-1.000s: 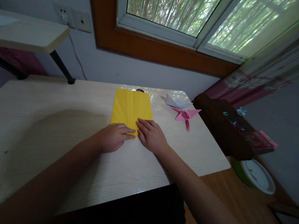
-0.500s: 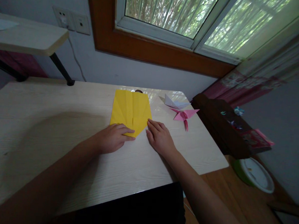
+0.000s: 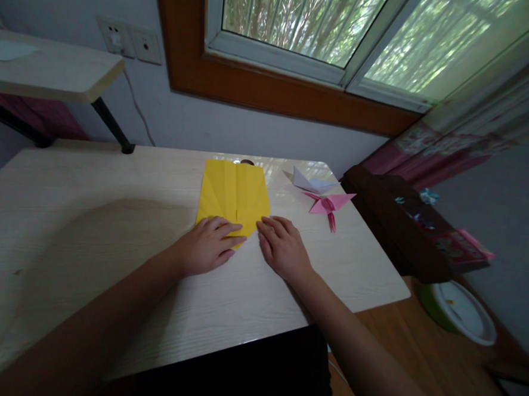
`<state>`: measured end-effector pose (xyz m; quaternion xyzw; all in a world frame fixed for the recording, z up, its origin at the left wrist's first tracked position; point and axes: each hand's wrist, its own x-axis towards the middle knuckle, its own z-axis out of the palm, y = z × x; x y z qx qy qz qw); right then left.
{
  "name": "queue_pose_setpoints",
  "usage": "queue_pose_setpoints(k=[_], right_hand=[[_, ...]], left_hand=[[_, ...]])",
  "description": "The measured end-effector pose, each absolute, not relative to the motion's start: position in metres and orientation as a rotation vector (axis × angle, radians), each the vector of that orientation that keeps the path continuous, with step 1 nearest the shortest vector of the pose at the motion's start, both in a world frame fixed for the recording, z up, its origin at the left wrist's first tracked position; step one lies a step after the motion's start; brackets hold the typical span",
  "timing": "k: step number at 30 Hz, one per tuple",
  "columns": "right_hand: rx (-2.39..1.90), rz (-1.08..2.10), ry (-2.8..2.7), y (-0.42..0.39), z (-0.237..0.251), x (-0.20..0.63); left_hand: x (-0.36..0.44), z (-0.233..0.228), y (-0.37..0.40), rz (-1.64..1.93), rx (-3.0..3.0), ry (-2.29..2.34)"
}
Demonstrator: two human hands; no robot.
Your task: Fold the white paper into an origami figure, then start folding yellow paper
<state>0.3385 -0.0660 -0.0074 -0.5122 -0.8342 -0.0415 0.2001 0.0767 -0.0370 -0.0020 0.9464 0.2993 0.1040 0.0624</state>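
Observation:
A yellow sheet of paper [image 3: 233,190] lies creased on the pale wooden table [image 3: 111,212], its near end folded to a point. My left hand [image 3: 208,245] rests flat on the near left part of the paper, fingers pressing it down. My right hand [image 3: 283,247] lies flat on the table beside the paper's near right edge, fingertips touching or almost touching it. Neither hand holds anything.
A folded white paper figure [image 3: 313,181] and a pink one [image 3: 329,205] sit to the right of the yellow sheet. A dark wooden cabinet [image 3: 401,224] stands past the table's right edge, with a white-and-green bowl [image 3: 461,311] on the floor. A shelf [image 3: 52,68] juts out at back left.
My right hand slid off the paper's near tip to its right edge, then back a little toward the paper. My left hand shifted slightly forward on the sheet.

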Motion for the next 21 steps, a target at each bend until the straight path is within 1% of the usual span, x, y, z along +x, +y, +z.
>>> queue_pose_setpoints(k=[4,7,13,21], right_hand=[[-1.274,-0.042,-2.413,-0.075,-0.006,0.333],[-1.245,0.0,-2.422,-0.08,-0.005,0.33],[-1.384,-0.001,-2.358,-0.08,-0.005,0.328],[-1.552,-0.085,-2.27,-0.062,-0.006,0.341]], left_hand=[[0.078,-0.007,-0.036,0.299,2.861,0.959],[0.079,-0.01,-0.034,0.289,2.849,1.02],[0.081,-0.011,-0.031,0.313,2.824,1.058],[0.08,-0.01,-0.03,0.322,2.8,1.034]])
